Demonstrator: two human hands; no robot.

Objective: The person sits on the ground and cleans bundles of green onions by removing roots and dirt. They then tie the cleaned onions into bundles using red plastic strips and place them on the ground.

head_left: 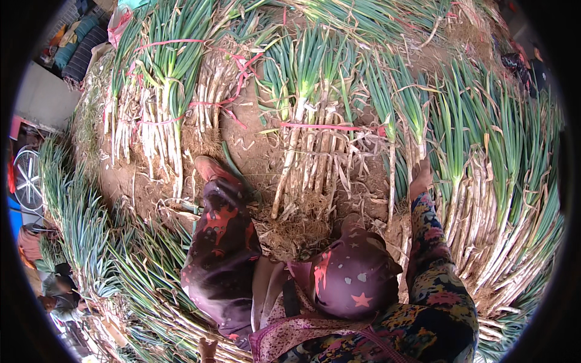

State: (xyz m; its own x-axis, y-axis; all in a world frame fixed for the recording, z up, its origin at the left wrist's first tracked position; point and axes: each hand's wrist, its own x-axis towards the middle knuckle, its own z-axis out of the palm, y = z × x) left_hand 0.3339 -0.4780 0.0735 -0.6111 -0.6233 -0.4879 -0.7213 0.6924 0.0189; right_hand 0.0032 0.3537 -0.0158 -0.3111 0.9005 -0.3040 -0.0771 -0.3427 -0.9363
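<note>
My right hand [422,178] is around the pale stems of long green onions [414,120], to the right of centre. My left hand [207,349] shows only in part at the bottom edge, beside a pile of green onions [168,290]; whether it grips anything is unclear. In front of me a bundle of green onions [308,154] lies with its roots towards me, a red plastic tie [320,126] across its stems. A single long onion [391,181] lies between that bundle and my right hand.
Tied bundles [159,127] lie at the upper left. Dense rows of onions [476,213] fill the right side. Dry leaves litter the soil [249,145]. A person [63,295] is at the lower left, below a round fan [28,180]. Rolled textiles [84,52] stand upper left.
</note>
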